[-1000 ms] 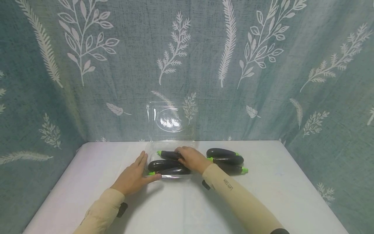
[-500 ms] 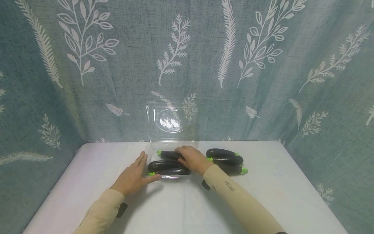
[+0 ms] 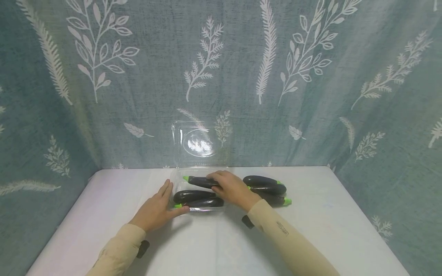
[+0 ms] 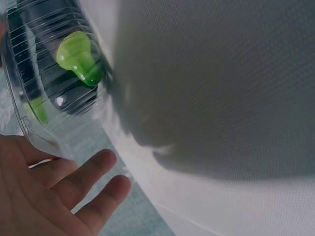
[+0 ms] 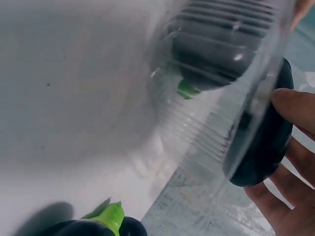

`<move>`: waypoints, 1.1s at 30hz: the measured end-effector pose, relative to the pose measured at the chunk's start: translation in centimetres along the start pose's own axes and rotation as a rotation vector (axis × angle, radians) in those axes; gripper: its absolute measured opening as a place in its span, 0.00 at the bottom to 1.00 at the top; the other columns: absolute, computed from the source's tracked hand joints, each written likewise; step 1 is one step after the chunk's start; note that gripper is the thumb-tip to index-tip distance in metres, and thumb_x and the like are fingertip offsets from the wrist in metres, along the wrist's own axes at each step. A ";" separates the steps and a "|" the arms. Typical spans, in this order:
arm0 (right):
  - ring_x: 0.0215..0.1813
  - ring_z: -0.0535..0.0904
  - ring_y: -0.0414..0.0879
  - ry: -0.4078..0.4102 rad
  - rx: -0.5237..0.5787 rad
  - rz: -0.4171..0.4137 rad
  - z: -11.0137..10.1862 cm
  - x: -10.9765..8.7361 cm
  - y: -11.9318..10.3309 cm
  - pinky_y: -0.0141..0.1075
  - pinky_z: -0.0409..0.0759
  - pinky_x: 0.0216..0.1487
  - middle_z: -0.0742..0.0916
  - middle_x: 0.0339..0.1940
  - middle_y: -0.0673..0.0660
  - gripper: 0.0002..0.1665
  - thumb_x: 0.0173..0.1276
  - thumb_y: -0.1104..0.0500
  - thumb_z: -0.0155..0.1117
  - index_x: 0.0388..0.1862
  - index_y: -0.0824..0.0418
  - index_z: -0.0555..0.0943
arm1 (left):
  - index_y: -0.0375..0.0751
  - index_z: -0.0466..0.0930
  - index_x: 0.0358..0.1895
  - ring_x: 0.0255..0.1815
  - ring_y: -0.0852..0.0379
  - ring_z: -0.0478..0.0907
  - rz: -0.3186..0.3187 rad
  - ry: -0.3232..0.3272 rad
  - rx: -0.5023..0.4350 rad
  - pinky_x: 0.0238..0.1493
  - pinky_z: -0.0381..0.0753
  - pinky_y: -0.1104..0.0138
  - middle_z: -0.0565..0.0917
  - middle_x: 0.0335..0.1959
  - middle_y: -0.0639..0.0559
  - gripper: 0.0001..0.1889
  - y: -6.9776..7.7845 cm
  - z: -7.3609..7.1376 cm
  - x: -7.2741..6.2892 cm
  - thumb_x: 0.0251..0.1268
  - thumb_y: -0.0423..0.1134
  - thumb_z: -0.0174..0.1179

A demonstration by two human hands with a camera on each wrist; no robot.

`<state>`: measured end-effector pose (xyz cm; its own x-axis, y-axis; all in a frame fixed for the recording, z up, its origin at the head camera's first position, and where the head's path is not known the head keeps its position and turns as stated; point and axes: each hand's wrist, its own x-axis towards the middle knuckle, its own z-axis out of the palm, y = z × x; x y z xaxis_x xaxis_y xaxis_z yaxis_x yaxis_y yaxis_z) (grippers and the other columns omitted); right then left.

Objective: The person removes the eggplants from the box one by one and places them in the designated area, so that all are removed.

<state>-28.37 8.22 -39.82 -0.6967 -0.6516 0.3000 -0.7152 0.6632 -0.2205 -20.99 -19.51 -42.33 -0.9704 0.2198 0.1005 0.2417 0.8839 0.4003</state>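
A clear plastic clamshell box [image 3: 207, 209] stands on the table with its lid [image 3: 200, 142] raised at the back. Inside lie two dark eggplants, one [image 3: 191, 196] behind the other [image 3: 207, 202]. My right hand [image 3: 233, 190] holds a third eggplant [image 3: 199, 182] over the back of the box, its green stem end pointing left. In the right wrist view, thumb and fingers grip this eggplant [image 5: 266, 142] beside the ribbed wall. My left hand [image 3: 155, 209] rests against the box's left side, fingers extended and thumb along the front rim.
Three more eggplants [image 3: 267, 189] lie close together on the white-covered table [image 3: 328, 230], just right of the box. A grey-green curtain [image 3: 241, 76] with white leaf prints hangs behind and at both sides.
The held eggplant has risen slightly and tilted, widening the gap to the two eggplants in front of it. My right forearm has shifted a little to the right. The left hand stays in place.
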 end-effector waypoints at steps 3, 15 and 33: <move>0.64 0.79 0.49 0.038 0.021 -0.024 -0.6 -0.6 -0.3 0.40 0.75 0.67 0.85 0.60 0.54 0.23 0.70 0.59 0.70 0.64 0.55 0.80 | 0.27 0.48 0.79 0.67 0.23 0.68 -0.006 -0.003 -0.002 0.65 0.70 0.38 0.51 0.80 0.30 0.62 0.0 0.0 0.0 0.60 0.77 0.55; 0.65 0.78 0.46 0.248 0.048 -0.129 -2.8 -3.5 -1.5 0.38 0.73 0.69 0.84 0.61 0.52 0.25 0.67 0.61 0.73 0.62 0.55 0.81 | 0.28 0.47 0.80 0.68 0.24 0.67 -0.013 -0.006 0.000 0.65 0.69 0.37 0.51 0.80 0.31 0.64 -0.1 0.1 0.0 0.58 0.79 0.54; 0.67 0.77 0.50 0.372 0.053 -0.145 -4.9 -7.8 -0.7 0.39 0.73 0.69 0.82 0.64 0.54 0.27 0.64 0.65 0.75 0.62 0.58 0.81 | 0.27 0.48 0.79 0.66 0.23 0.68 -0.001 0.007 -0.004 0.64 0.70 0.37 0.52 0.80 0.30 0.63 -0.1 0.2 0.0 0.59 0.78 0.55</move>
<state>-22.19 14.65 -37.48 -0.5279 -0.5530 0.6446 -0.8133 0.5479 -0.1960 -21.04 -19.48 -42.58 -0.9705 0.2165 0.1063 0.2411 0.8825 0.4038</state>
